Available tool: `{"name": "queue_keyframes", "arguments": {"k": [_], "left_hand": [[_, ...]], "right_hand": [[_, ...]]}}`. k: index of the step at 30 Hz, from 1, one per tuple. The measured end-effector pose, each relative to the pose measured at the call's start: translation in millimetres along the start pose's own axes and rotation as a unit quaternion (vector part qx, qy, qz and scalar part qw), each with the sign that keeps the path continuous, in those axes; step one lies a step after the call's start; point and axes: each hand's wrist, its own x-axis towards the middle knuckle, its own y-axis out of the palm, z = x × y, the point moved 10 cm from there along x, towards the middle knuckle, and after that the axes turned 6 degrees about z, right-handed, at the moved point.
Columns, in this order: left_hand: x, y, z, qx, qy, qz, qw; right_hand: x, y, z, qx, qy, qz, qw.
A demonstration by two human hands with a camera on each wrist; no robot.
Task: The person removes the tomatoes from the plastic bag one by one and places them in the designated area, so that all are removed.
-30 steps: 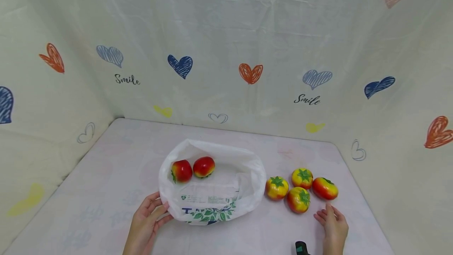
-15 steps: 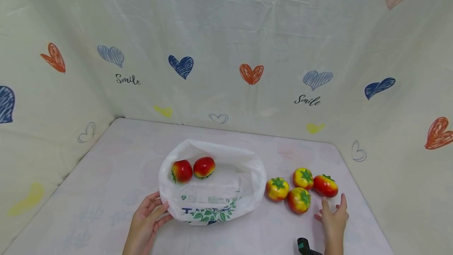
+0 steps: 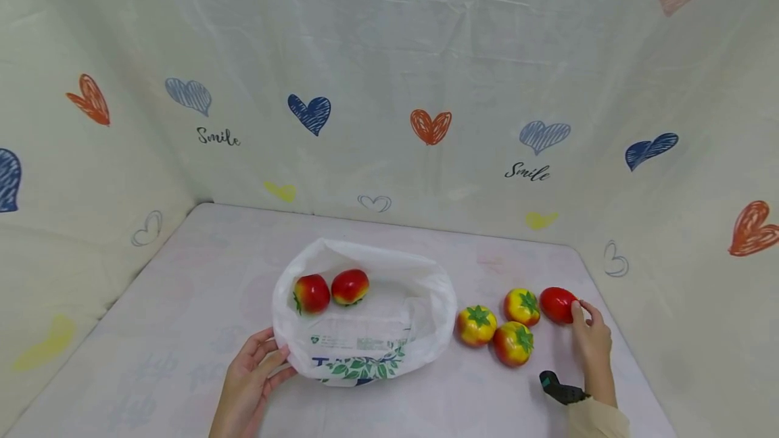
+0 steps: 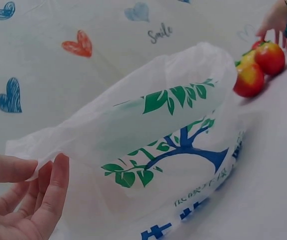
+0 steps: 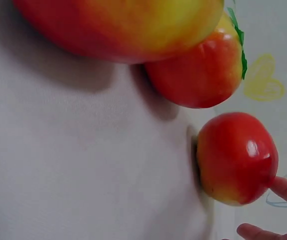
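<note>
My left hand (image 3: 249, 377) pinches the near left rim of a white plastic bag (image 3: 441, 282), thumb outside; the left wrist view shows the bag's green leaf and blue tree print (image 4: 183, 150). Two red tomatoes (image 3: 312, 294) lie inside, toward its back left. At the right, my right hand (image 3: 592, 336) touches the right side of a glossy red tomato (image 3: 556, 305). In the right wrist view one straight finger (image 5: 286, 191) meets that tomato, while the other visible fingertips stand apart from it.
Three yellow-red tomatoes with green leafy tops, the nearest one (image 3: 513, 344) among them, cluster between the bag and my right hand. A black wrist device (image 3: 561, 389) sits at my right wrist. A heart-printed curtain (image 3: 389, 86) closes off the table's back and sides.
My right hand has reached forward and right from below the rightmost tomato to its right side. That tomato has turned, its green top no longer showing. My left hand and the bag stay put.
</note>
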Motion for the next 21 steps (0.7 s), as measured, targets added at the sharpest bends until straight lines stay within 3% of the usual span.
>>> {"name": "queue_keyframes", "arguments": {"k": [4, 11, 15, 21], "left_hand": [[-0.4, 0.5, -1.4, -0.003, 0.005, 0.002, 1.0000], [-0.7, -0.1, -1.9, -0.003, 0.007, 0.003, 1.0000], [-0.8, -0.5, -1.5, -0.005, 0.007, 0.003, 1.0000], [-0.8, -0.2, -1.7, -0.007, 0.005, 0.002, 1.0000]], "right_hand": [[7.3, -0.1, 5.7, -0.016, -0.017, 0.004, 0.9997], [10.4, 15.4, 19.1, -0.084, -0.072, 0.066, 0.9916], [8.6, 18.2, 23.9, -0.127, -0.090, 0.065, 0.9858], [8.6, 19.6, 23.3, -0.172, -0.083, 0.040, 0.9809]]}}
